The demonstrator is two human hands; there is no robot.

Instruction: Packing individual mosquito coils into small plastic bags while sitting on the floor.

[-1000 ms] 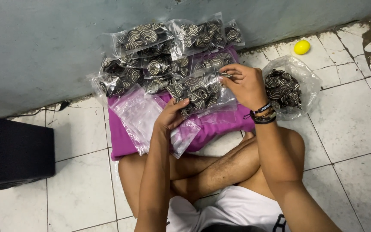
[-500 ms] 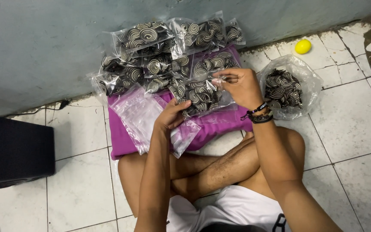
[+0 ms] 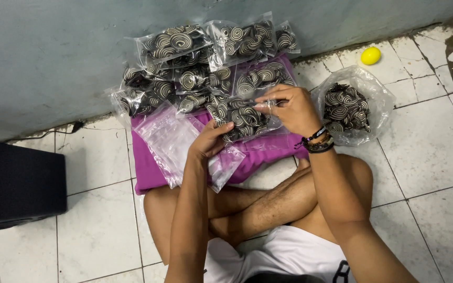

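Both hands on one clear bag of swirl cookies: left hand grip closed on its lower-left corner, right hand grip pinched on its top edge. Bag lies between grips, long axis left-right, over purple cloth.

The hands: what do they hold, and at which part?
Both hold one clear bag of spiral pieces. The right hand pinches its top edge; the left hand grips its lower left corner. The bag lies over a purple cloth.
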